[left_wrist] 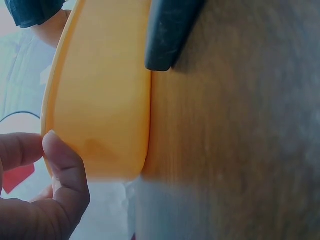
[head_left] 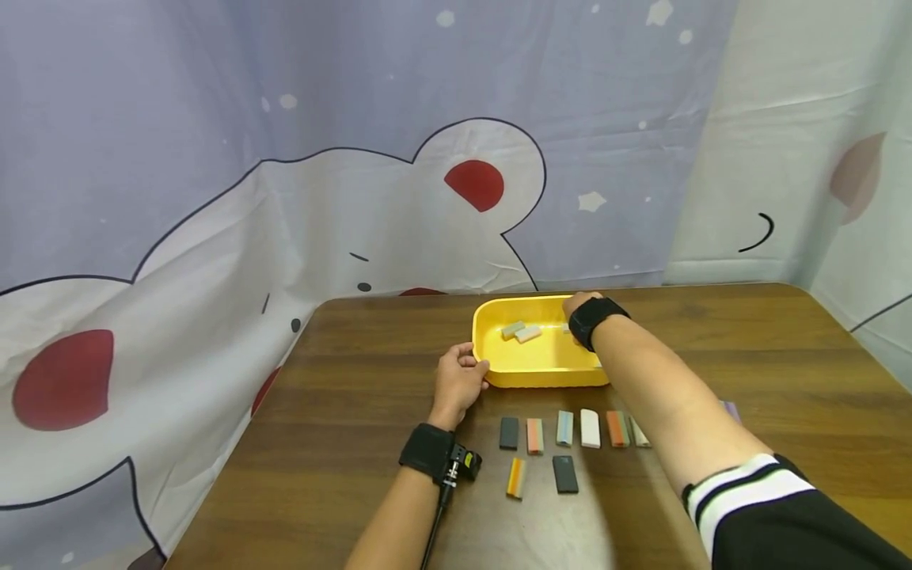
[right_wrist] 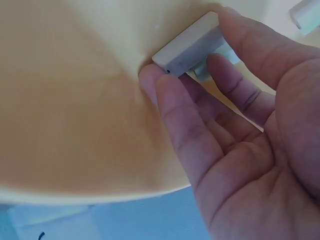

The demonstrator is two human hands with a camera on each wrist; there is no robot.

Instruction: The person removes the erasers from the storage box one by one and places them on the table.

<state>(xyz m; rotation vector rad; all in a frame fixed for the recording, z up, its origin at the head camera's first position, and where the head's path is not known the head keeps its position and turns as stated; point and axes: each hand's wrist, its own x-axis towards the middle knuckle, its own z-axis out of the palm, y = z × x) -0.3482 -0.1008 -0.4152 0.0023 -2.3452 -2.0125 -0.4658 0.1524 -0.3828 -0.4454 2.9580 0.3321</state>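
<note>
A yellow plastic basin [head_left: 549,379] stands near the table's far edge. My left hand [head_left: 458,384] is at its left end, thumb and forefinger pinching the rim, as the left wrist view shows. Inside the basin's right end is my right hand [head_left: 580,303], mostly hidden by its wristband in the head view. In the right wrist view that hand holds a pale grey-white eraser-like block [right_wrist: 192,42] between thumb and fingers, close to the basin wall. Two small pale blocks, one yellowish [head_left: 512,330] and one whitish [head_left: 529,334], lie at the basin's left.
In front of the basin lies a row of blocks, among them a dark one [head_left: 509,433], a pink-green one [head_left: 535,436], a white one [head_left: 590,428] and an orange-green one [head_left: 617,428]. Nearer are a yellow-orange block [head_left: 516,478] and another dark block [head_left: 565,474]. A curtain hangs behind.
</note>
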